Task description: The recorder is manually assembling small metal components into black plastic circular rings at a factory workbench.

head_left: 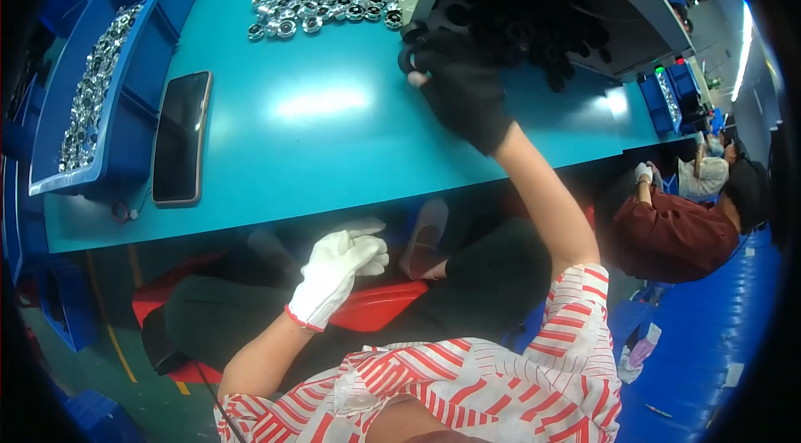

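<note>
Black-gloved right hand (467, 93), fingers curled, pinched small black ring-shaped part (404, 60) over flat teal tabletop (317, 161); looked light, stiff, best gripped by rim. White-gloved left hand (334, 268) hung half-curled, contents unclear.

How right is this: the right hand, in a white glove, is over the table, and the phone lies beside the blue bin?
Wrong colour: the head view shows the right hand in a black glove over the table; the phone lies beside the blue bin.
</note>
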Demonstrator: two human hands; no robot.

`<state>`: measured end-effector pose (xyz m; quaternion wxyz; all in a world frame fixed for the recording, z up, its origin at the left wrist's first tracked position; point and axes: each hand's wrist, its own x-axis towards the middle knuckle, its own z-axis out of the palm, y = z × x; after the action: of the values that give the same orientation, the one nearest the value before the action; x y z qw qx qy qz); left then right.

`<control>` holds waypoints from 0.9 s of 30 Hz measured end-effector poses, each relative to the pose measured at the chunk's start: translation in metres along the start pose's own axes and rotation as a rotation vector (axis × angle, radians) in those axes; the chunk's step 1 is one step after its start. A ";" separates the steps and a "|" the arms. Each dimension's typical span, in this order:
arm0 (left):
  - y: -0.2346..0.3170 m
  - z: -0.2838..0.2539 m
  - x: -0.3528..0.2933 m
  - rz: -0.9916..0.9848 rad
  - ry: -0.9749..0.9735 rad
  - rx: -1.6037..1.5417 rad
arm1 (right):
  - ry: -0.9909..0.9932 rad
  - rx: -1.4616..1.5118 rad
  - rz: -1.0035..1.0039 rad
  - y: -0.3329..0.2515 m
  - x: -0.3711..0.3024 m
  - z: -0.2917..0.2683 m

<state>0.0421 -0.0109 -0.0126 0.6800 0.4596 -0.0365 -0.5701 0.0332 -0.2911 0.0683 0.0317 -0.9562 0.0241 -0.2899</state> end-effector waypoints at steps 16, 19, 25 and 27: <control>0.016 0.015 -0.019 0.181 0.029 0.368 | -0.657 2.241 1.329 -0.106 -0.130 0.004; 0.008 0.012 -0.019 0.238 0.038 0.432 | -0.662 2.293 1.333 -0.104 -0.136 0.006; 0.004 0.014 -0.017 0.297 0.068 0.530 | -0.631 2.265 1.354 -0.104 -0.137 0.003; 0.003 0.015 -0.017 0.287 0.073 0.521 | -0.642 2.222 1.354 -0.102 -0.137 0.001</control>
<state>0.0300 -0.0063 0.0057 0.6136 0.6290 -0.2216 -0.4228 -0.0773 -0.1810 -0.0009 0.9273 -0.2486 0.2345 0.1530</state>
